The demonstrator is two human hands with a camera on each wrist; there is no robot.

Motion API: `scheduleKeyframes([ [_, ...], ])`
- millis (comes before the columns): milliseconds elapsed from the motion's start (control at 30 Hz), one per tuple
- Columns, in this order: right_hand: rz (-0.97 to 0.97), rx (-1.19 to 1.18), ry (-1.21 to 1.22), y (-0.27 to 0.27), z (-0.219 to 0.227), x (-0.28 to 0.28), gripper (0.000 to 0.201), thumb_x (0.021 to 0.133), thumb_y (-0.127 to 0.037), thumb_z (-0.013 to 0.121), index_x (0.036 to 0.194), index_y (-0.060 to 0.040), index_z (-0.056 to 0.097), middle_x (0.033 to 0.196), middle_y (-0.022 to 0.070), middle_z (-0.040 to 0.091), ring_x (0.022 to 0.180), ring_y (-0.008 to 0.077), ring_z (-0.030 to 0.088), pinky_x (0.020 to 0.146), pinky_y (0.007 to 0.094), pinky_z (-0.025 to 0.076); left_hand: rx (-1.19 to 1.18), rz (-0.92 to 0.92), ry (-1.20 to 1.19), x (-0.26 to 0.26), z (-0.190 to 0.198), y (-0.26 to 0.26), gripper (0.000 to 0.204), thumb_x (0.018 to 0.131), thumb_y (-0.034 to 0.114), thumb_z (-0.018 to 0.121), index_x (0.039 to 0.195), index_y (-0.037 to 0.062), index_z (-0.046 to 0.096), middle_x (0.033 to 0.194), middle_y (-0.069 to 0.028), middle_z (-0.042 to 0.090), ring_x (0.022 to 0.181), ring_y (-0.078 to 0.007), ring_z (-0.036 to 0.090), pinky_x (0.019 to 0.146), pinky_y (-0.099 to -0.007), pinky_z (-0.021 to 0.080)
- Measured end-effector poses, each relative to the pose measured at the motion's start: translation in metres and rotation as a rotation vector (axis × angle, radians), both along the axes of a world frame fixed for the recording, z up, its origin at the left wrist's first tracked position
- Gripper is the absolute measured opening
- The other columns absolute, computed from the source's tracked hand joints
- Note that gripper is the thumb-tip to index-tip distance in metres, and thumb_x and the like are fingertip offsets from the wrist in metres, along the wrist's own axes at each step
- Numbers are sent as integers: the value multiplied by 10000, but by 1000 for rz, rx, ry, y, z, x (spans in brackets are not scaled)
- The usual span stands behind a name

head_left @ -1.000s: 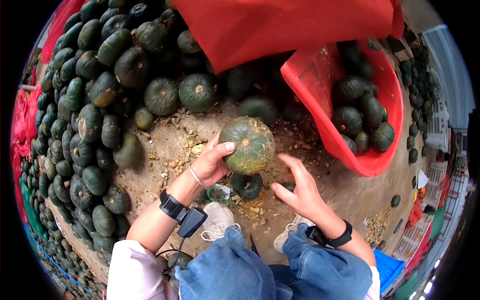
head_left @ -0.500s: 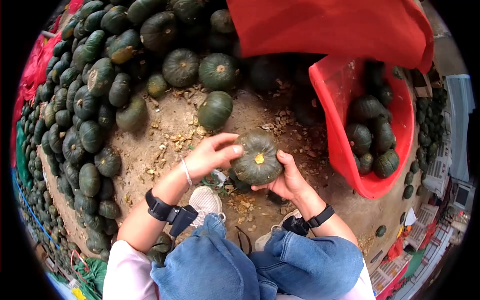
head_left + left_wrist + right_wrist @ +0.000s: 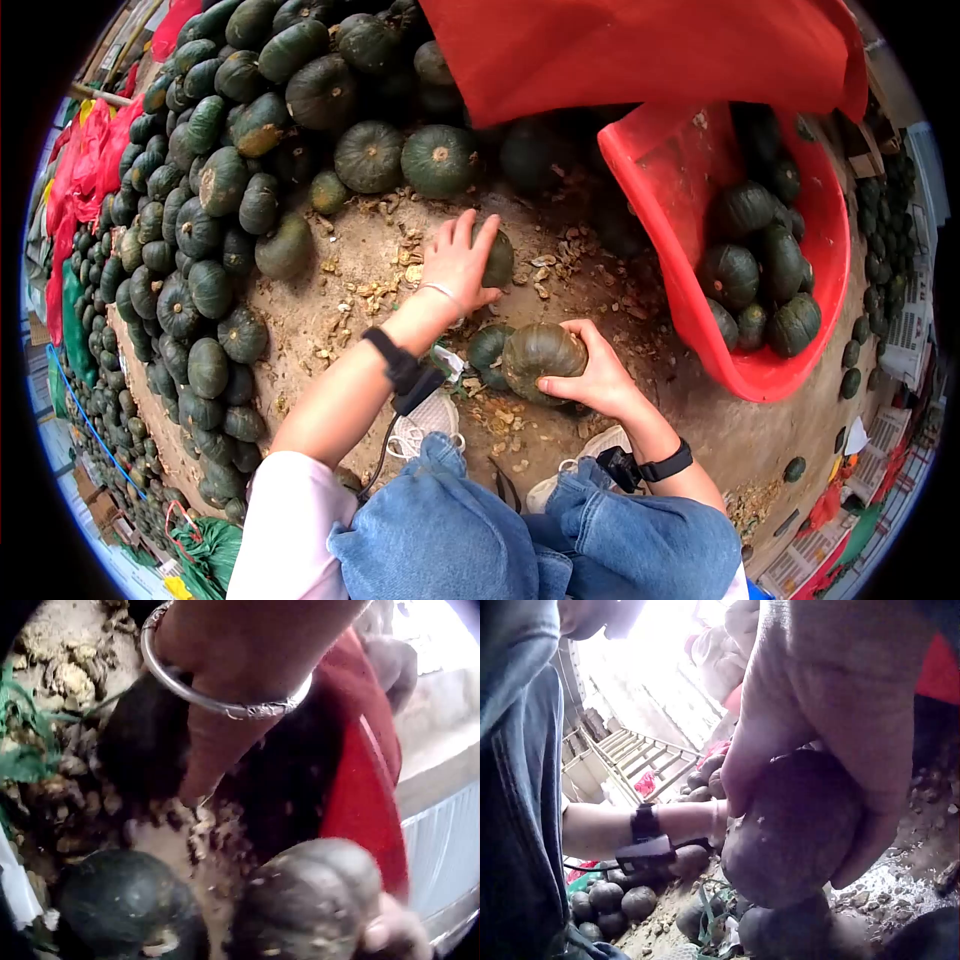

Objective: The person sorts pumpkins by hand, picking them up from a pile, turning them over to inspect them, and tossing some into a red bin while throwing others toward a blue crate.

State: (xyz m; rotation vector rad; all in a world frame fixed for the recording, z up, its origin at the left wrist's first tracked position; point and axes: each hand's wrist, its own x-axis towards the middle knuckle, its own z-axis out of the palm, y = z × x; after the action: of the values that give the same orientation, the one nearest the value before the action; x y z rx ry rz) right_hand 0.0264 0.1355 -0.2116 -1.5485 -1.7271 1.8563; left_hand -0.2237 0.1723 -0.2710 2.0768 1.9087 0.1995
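Note:
My right hand (image 3: 600,375) grips a green pumpkin (image 3: 540,362) from its right side, thumb in front. The right wrist view shows fingers and thumb wrapped about that pumpkin (image 3: 791,829). Farther forward, my left hand (image 3: 455,262) reaches out with fingers spread over a second, dark green pumpkin (image 3: 499,260), which it partly hides. A silver bangle (image 3: 217,705) circles the left wrist. Another pumpkin (image 3: 489,355) sits on the ground just left of the gripped one, overlapped by it in the head view.
A large pile of pumpkins (image 3: 208,288) covers the left side. On the right, a red tub (image 3: 690,290) lies tilted with several pumpkins inside. Red cloth (image 3: 640,55) hangs over the far side. Dry scraps (image 3: 365,295) litter the ground, and white shoes (image 3: 425,425) stand close by.
The left hand first held a pumpkin, then both hands touched one together. Now the left has moved forward to another pumpkin, while the right keeps its pumpkin, turned and slightly lower.

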Motion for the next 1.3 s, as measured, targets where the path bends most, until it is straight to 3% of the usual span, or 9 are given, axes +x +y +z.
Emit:
scheduleKeyframes([
  [167,-8,47,3,0,14,11,761,637,-240,861,1248,-30,461,1156,139,575,1103,234,548,961,361,437,-101,148,-322,-10,4,18,883,624,377,822,1356,108,408,1301,-191,454,1178,-398,464,971,-508,460],
  [233,-58,31,61,4,13,15,762,639,-239,857,1255,-30,460,1157,146,583,1100,239,558,960,366,441,-457,456,-1541,-26,15,4,774,735,387,757,1347,72,405,1242,-174,536,1102,-328,569,962,-483,491],
  [300,-119,-28,152,5,10,19,739,651,-204,854,1251,-27,461,1149,122,582,1079,207,558,949,351,446,-655,438,-2181,-40,42,-22,611,903,464,519,1338,38,458,1285,-185,563,1143,-297,592,990,-483,481],
  [500,-270,-181,383,17,20,1,687,696,-119,826,1265,-24,453,1164,88,588,1096,184,559,974,349,448,-595,580,-2067,-52,48,-58,698,905,567,467,1397,75,420,1384,-216,479,1263,-354,496,1056,-541,402],
  [700,-385,-298,509,14,26,1,676,695,-115,807,1264,-21,453,1187,107,584,1106,211,569,994,377,449,-861,486,-2619,-54,27,-82,674,922,543,414,1417,86,400,1416,-212,443,1295,-364,455,1062,-583,372],
  [767,-361,-244,504,17,25,4,681,692,-130,808,1261,-17,452,1189,111,584,1106,211,569,998,379,449,-757,720,-2272,-51,36,-82,694,917,574,389,1443,122,370,1437,-205,414,1299,-389,440,1031,-660,353],
  [833,-404,-350,553,15,24,4,667,707,-147,792,1270,-6,464,1198,117,584,1108,220,570,999,378,454,-894,592,-2528,-53,36,-93,741,901,619,397,1433,102,381,1427,-211,421,1298,-399,437,1025,-652,366],
  [1033,-390,-422,619,17,26,-3,673,721,-134,779,1296,0,457,1201,116,584,1107,221,573,993,375,460,-745,769,-2291,-40,42,-89,762,879,640,442,1395,79,423,1411,-209,439,1275,-401,459,1006,-648,387],
  [1300,-331,-316,561,16,26,3,669,685,-135,817,1253,-25,482,1176,96,588,1098,204,564,984,358,447,-644,481,-2270,-42,53,-95,668,888,485,584,1362,33,451,1338,-168,533,1226,-300,527,1067,-482,399],
])
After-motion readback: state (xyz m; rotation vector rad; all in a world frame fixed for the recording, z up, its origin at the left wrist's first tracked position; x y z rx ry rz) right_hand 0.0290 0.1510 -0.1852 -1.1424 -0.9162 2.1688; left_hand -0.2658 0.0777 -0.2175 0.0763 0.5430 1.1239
